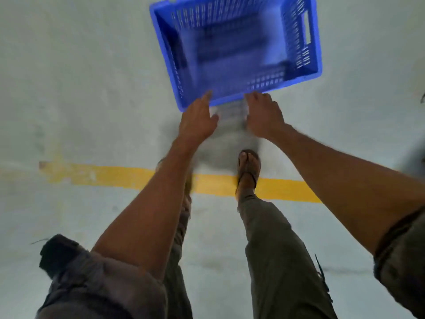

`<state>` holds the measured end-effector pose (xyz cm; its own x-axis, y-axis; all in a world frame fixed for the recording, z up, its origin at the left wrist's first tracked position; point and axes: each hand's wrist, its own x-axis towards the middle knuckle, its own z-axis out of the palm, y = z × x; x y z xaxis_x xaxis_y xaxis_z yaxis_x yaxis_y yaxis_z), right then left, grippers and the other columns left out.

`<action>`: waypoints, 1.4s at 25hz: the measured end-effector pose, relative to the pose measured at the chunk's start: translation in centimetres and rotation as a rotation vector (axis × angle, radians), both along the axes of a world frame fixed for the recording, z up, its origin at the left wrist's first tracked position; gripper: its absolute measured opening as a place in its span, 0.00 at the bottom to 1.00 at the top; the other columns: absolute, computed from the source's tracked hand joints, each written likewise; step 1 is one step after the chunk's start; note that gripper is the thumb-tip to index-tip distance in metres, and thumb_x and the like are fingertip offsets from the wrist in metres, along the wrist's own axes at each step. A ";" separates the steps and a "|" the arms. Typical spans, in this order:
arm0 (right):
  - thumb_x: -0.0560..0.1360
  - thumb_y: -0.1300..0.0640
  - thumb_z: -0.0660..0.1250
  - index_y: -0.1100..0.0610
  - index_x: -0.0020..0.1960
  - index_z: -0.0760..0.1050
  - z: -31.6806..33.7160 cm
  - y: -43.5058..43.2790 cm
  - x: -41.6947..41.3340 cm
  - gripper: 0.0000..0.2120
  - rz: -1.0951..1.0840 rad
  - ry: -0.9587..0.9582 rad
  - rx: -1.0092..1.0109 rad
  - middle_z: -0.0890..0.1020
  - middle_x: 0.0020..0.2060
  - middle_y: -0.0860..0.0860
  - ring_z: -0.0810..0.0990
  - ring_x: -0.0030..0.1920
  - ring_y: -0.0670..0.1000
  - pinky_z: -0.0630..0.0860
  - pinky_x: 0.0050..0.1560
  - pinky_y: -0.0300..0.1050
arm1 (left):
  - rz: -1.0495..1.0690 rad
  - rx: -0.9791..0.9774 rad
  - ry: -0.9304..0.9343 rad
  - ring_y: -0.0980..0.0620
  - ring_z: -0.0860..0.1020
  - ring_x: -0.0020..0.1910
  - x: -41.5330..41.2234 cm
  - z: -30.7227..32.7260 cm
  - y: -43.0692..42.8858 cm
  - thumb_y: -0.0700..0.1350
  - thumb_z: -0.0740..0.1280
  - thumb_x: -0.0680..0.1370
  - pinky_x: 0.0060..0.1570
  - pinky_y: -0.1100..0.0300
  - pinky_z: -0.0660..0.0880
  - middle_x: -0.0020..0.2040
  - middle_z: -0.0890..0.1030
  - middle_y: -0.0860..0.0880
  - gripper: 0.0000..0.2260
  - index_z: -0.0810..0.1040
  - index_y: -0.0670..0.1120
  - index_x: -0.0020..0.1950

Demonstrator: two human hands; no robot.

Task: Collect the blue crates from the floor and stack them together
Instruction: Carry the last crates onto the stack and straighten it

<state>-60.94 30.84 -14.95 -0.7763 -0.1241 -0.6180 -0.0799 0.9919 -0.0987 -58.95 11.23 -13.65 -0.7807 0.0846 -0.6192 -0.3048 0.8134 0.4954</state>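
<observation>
One blue perforated plastic crate [234,49] stands upright and open on the pale concrete floor, straight ahead of me, turned at a slight angle, with a handle slot in its right wall. Both arms reach down toward its near rim. My left hand [197,120] has its fingers spread, and a fingertip is at the near-left part of the rim. My right hand [264,113] hovers with fingers apart at the near edge, just touching or just short of it. Neither hand grips the crate. The picture is blurred by motion.
A yellow painted line [115,176] crosses the floor under my feet. My sandalled right foot [249,166] is on the line, close behind the crate. Bare concrete floor [80,77] lies to the left and right of the crate.
</observation>
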 end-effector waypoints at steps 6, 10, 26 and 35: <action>0.68 0.62 0.69 0.55 0.62 0.73 -13.3 1.8 -2.5 0.22 0.308 0.243 0.181 0.78 0.55 0.57 0.76 0.57 0.62 0.69 0.58 0.60 | 0.067 -0.112 0.078 0.45 0.58 0.77 1.0 -11.1 4.3 0.50 0.67 0.78 0.74 0.49 0.58 0.78 0.61 0.47 0.35 0.54 0.47 0.81; 0.70 0.65 0.66 0.54 0.52 0.76 -11.4 1.0 -4.7 0.12 0.376 0.309 -0.010 0.79 0.48 0.56 0.77 0.51 0.61 0.69 0.51 0.56 | -0.089 -0.244 0.131 0.41 0.55 0.78 0.2 -10.6 3.8 0.50 0.68 0.78 0.75 0.48 0.54 0.78 0.63 0.47 0.34 0.57 0.47 0.80; 0.60 0.48 0.83 0.56 0.40 0.74 37.0 -9.1 -8.5 0.21 0.489 -0.192 -0.354 0.79 0.33 0.52 0.76 0.36 0.55 0.70 0.35 0.47 | -0.041 -0.259 0.124 0.45 0.79 0.52 0.5 40.9 -16.0 0.63 0.68 0.74 0.49 0.54 0.70 0.49 0.81 0.51 0.17 0.78 0.52 0.55; 0.60 0.54 0.75 0.49 0.43 0.78 56.6 -28.7 6.1 0.13 0.905 0.476 -0.572 0.83 0.38 0.49 0.83 0.45 0.55 0.74 0.39 0.43 | 0.083 -0.539 0.210 0.43 0.80 0.46 22.9 57.8 -26.3 0.65 0.64 0.76 0.38 0.55 0.72 0.42 0.81 0.49 0.18 0.68 0.51 0.42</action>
<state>-54.83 2.19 41.65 -0.4002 -0.9157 0.0361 -0.8833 0.3749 -0.2815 -36.01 -15.06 44.10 -0.8821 -0.2661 -0.3887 -0.3180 0.9452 0.0746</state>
